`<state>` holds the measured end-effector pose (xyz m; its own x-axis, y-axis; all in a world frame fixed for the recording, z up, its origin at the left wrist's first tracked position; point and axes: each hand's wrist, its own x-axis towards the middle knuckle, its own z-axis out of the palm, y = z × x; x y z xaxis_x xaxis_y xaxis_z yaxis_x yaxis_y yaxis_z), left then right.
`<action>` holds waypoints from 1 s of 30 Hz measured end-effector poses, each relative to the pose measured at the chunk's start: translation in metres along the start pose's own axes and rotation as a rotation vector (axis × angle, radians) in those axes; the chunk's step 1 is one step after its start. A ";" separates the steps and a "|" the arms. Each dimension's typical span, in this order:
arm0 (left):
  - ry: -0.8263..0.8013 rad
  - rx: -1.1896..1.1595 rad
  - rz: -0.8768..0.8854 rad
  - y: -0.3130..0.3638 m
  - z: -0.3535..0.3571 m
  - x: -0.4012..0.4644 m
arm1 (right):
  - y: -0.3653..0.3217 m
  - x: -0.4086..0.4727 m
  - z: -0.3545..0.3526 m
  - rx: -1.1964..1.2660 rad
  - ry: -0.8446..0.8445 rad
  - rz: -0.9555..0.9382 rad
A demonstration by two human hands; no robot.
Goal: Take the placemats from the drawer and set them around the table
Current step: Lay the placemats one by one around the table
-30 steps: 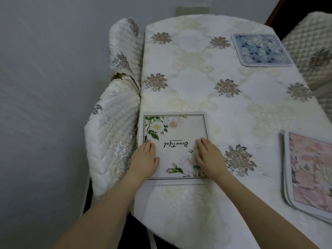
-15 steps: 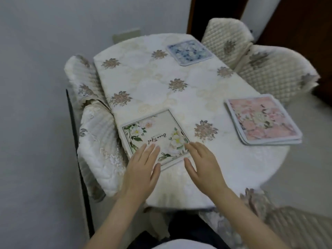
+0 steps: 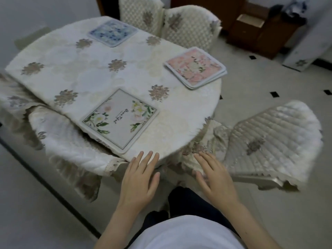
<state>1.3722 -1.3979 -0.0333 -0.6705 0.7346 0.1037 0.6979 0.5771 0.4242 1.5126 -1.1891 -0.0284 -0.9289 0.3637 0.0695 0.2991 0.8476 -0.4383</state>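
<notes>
Pink placemat stack (image 3: 195, 69) count unclear; script on white placemat (image 3: 120, 117) illegible.

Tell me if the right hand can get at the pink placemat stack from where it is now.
Probably yes. The right hand is open and holds nothing, and only bare tablecloth lies between it and the pink placemat stack. It would need a forward reach across the table.

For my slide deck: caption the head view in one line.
Both hands, left hand and right hand, open above the table edge near the white floral placemat; pink stack waits.
</notes>
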 end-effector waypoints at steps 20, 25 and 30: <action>-0.173 -0.086 0.542 0.237 0.086 0.036 | 0.133 -0.214 -0.091 0.007 0.391 0.506; -0.233 -0.145 0.553 0.343 0.137 0.008 | 0.199 -0.288 -0.132 -0.016 0.408 0.572; -0.308 -0.152 0.626 0.420 0.174 -0.003 | 0.249 -0.343 -0.161 -0.027 0.423 0.639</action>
<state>1.7113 -1.0958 -0.0116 -0.0381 0.9921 0.1195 0.8708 -0.0257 0.4910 1.9411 -1.0410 -0.0176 -0.4123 0.8987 0.1491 0.7603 0.4296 -0.4873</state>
